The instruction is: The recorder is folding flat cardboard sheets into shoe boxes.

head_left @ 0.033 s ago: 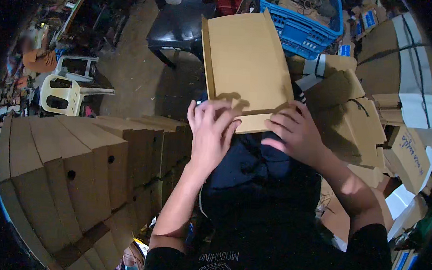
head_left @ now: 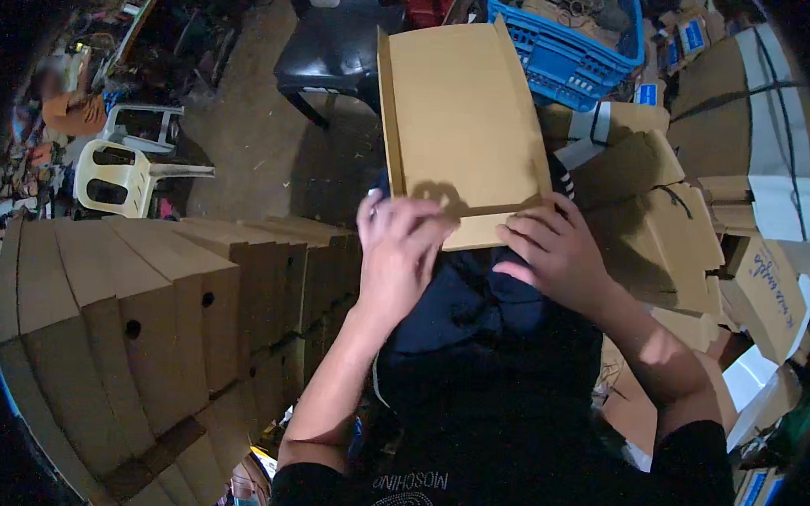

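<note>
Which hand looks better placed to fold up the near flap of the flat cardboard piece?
Probably the right hand: its fingers lie on the near flap of the cardboard piece; the left hand covers the corner.

Both hands, left hand [head_left: 398, 253] and right hand [head_left: 556, 252], press the near edge of a flat brown cardboard box blank [head_left: 462, 128] above folded brown cardboard boxes [head_left: 145, 313].

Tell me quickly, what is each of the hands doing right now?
Left hand: closed on the near edge of the flat cardboard box blank.
Right hand: fingers pressing the same near edge, holding it.
</note>
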The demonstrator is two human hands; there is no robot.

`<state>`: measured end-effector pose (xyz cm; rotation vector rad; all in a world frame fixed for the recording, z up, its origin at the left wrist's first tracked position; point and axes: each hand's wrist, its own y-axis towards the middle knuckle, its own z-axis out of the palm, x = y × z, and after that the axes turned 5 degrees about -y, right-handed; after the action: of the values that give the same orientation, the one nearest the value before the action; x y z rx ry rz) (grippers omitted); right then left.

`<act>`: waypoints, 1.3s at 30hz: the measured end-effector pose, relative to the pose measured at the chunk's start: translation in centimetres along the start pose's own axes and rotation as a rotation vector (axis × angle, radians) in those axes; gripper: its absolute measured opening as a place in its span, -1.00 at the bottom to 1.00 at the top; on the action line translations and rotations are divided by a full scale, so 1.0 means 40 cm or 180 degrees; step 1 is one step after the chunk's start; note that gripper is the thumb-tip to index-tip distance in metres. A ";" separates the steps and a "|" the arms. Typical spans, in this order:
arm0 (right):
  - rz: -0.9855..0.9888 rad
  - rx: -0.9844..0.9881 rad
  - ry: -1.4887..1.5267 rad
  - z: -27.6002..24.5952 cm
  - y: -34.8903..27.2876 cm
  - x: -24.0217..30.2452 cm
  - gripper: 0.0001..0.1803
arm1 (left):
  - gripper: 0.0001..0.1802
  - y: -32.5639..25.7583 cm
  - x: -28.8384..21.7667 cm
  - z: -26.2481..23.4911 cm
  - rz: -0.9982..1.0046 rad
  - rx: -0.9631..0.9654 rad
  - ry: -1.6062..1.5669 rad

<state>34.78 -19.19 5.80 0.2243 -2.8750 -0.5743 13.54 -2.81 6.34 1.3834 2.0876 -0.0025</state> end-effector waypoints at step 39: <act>0.0596 0.0767 -0.1063 0.066 -0.002 0.005 -0.75 | -0.76 -0.033 0.009 0.057 -0.0118 0.0851 0.1338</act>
<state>34.01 -18.36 3.40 -0.1187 -3.2384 -0.2486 13.47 -3.86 3.90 1.6118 2.5332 -0.0071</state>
